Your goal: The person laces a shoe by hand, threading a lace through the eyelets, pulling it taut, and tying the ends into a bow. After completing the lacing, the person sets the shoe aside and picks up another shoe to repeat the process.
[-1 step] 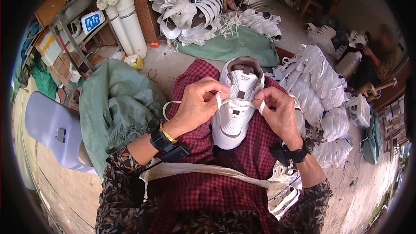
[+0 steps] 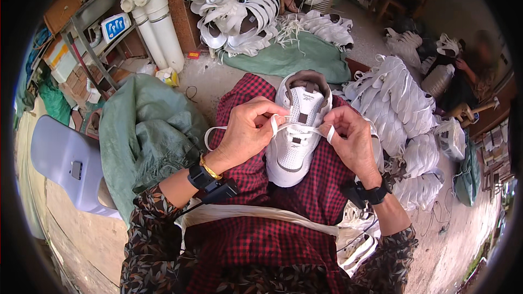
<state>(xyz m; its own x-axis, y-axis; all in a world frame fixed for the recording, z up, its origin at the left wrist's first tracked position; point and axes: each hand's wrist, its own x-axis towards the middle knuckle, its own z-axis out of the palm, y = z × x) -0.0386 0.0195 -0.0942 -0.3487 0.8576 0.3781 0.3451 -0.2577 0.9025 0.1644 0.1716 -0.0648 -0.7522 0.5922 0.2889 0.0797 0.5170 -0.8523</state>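
White mesh sneaker (image 2: 294, 155) rests on the person's lap between both hands, toe toward the body, a flat white lace (image 2: 304, 127) stretched across it below the tongue (image 2: 306, 103). The left grip (image 2: 250, 125) pinches the lace narrowly between thumb and index finger at the shoe's left side; a loop bows out behind that hand. The right grip (image 2: 350, 133) likewise pinches the lace at the opposite side, its fingers hiding part of the upper. Beneath lies red-and-black checked cloth (image 2: 256, 239). A crumpled green woven sack (image 2: 150, 130) slumps at left beside a smooth, rounded lilac plastic box (image 2: 60, 152). Pale shoes are heaped at right (image 2: 389, 103) and stacked in curved rows ahead (image 2: 234, 11), near ribbed green sheeting (image 2: 289, 60). Someone dim at upper right (image 2: 482, 71) seems to be seated.
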